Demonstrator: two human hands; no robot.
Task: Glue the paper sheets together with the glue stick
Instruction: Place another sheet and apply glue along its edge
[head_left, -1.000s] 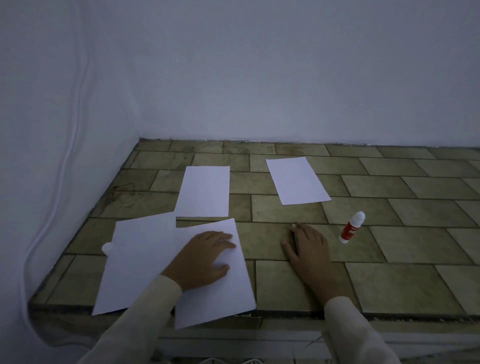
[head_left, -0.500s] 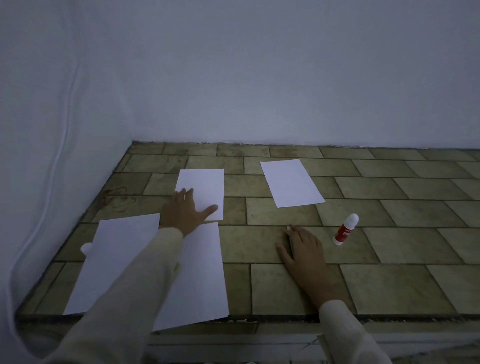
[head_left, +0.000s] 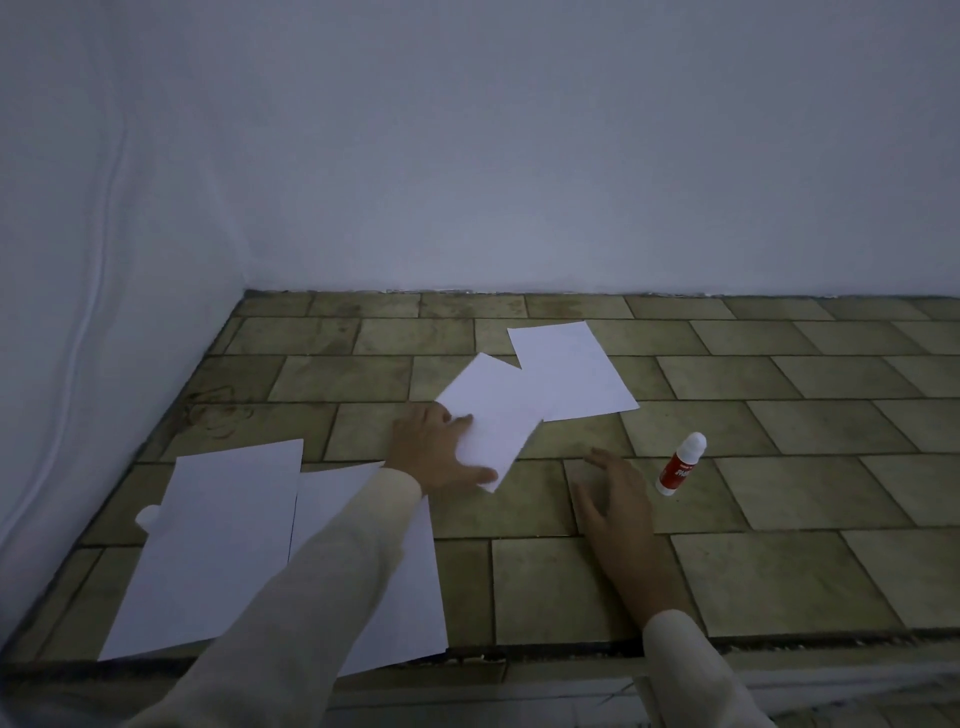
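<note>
Small sheet (head_left: 493, 415) slid right to mid-frame, now overlapping far sheet (head_left: 571, 369). Left hand (head_left: 441, 452) presses it flat-fingered; right hand (head_left: 618, 499) rests released, empty. Glue stick (head_left: 680, 465) lies right of centre. Square edges before gluing.

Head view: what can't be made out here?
All in the head view.
Glue stick: label too small and blurred to read.
White round thing: mostly under the left sheet; unidentifiable.
Near sheet: middle covered by the left sleeve.
Left hand: pinching or pressing the small sheet, unclear.

Dim bluish light, soft faint shadows, no glare, wide-angle bending at edges
</note>
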